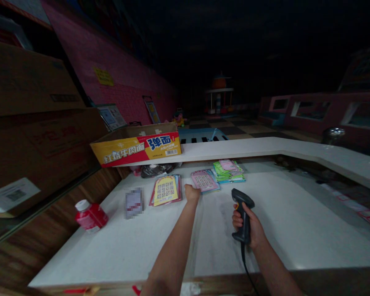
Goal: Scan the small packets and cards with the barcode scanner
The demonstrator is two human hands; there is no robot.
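My right hand (pixel 249 222) is wrapped around the grip of a dark barcode scanner (pixel 243 216), held upright over the white counter with its cable hanging down toward me. My left hand (pixel 192 192) is closed at the near left corner of a pink card packet (pixel 203 180) printed with a grid of square codes; its fingertips are partly hidden. Just left of that hand lies a stack of packets with a yellow code sheet (pixel 166 190) on top. Beyond the pink packet, to its right, sits a pile of green packets (pixel 230 172).
On the left stand a red bottle with a white cap (pixel 91 216) and a blurred-out card (pixel 134 203). A yellow and red noodle carton (pixel 138 146) rests on the raised ledge (pixel 234 149). Large brown boxes (pixel 43 135) are stacked at the far left.
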